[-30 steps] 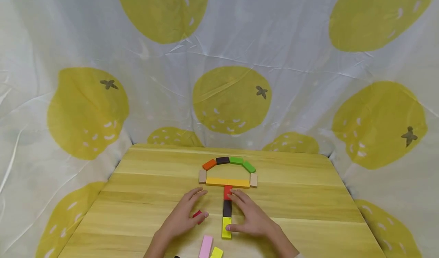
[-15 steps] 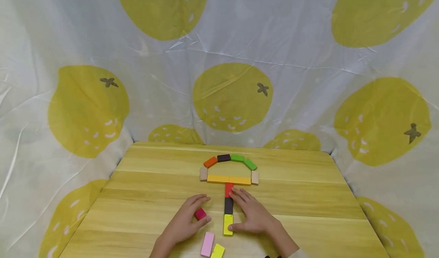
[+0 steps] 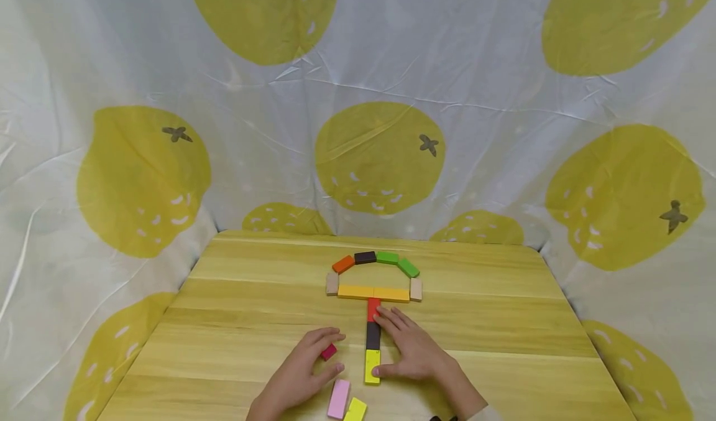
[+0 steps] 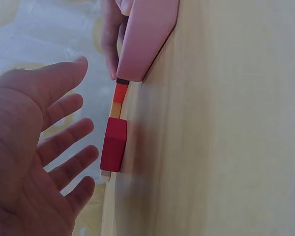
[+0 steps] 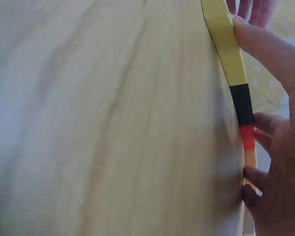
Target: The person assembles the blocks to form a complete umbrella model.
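Observation:
My right hand (image 3: 414, 349) lies beside a column of blocks, fingers loosely extended. Its thumb rests on the yellow block (image 5: 226, 44) at the near end, and its fingertips reach the red block (image 3: 373, 309); a black block (image 5: 242, 103) sits between them. On the left, my left hand (image 3: 302, 368) is held sideways over the table, fingers apart and nothing in its grasp. A small crimson block (image 4: 114, 145) stands on the wood just beyond its palm, partly covered by the fingers in the head view. Close to the left thumb lies a pink block (image 3: 339, 399).
Two orange-yellow blocks (image 3: 373, 293) form a crossbar above the column. Over it curves an arch of green (image 3: 388, 257), dark (image 3: 365, 257), orange (image 3: 344, 264) and plain wood blocks (image 3: 416, 290). Another yellow block (image 3: 355, 410) lies by the pink one on the wooden table (image 3: 492, 309).
My left hand has drawn slightly back toward me, its thumb now farther from the crimson block. The right hand stays at the column. The head view has shifted a little.

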The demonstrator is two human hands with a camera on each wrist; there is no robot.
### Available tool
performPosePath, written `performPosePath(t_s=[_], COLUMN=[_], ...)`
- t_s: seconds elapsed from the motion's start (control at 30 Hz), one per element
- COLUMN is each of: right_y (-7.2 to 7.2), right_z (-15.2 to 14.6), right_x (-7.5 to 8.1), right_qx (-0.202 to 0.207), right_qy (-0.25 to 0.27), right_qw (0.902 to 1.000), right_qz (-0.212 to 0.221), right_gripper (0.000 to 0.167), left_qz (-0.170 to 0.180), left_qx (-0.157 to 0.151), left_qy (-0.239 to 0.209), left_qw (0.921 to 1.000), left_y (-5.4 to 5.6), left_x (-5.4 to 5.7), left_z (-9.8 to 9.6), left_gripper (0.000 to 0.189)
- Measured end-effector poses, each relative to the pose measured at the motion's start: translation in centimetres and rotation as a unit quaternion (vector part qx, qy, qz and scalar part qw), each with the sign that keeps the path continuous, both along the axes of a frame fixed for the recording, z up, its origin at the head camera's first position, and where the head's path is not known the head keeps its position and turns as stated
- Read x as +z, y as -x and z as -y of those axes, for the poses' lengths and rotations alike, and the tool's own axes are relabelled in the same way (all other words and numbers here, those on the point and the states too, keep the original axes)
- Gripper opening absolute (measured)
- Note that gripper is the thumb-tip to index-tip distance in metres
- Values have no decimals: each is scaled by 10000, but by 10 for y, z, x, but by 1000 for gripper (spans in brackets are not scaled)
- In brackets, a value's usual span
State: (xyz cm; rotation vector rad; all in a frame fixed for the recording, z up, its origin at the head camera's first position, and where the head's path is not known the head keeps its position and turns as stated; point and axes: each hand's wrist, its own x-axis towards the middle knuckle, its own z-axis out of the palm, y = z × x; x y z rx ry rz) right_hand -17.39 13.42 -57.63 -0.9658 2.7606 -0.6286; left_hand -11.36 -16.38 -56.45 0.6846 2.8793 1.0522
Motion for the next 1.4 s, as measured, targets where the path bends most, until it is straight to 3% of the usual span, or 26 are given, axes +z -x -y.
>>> performPosePath(t_s=[0.23,0.53,0.9,1.03,1.2,1.3,1.4], right_y=[3,2,1,1,1,1,-1], right_z=[2,1,1,0,0,0,1], right_x=[2,0,2,2,1,2,2], right_qx=[-66,-56,-111,-76,-5,-16,-59], right_qy=[-69,32,83,104,156,214,265], right_qw=[9999,9999,9994,9993,9995,9993,9988], right_qz=[34,157,322,351,282,321,398], right_gripper=[108,107,106,107,106,105,105], left_qz=[-97,11,118,110,24,-118,-158], left_qx=[-293,-1069,-822,-1192,-1938,-2085,-2027], left_qy=[175,439,467,317,544,745,880], left_qw=[9994,9933,9955,9923,9795,9751,9751], left_y=[-8,-20,-27,-31,-32,-33,-34], left_x=[6,10,11,11,9,8,8], left_z=[-4,-8,0,-4,-13,-17,-19], left_gripper=[49,32,21,28,49,54,56])
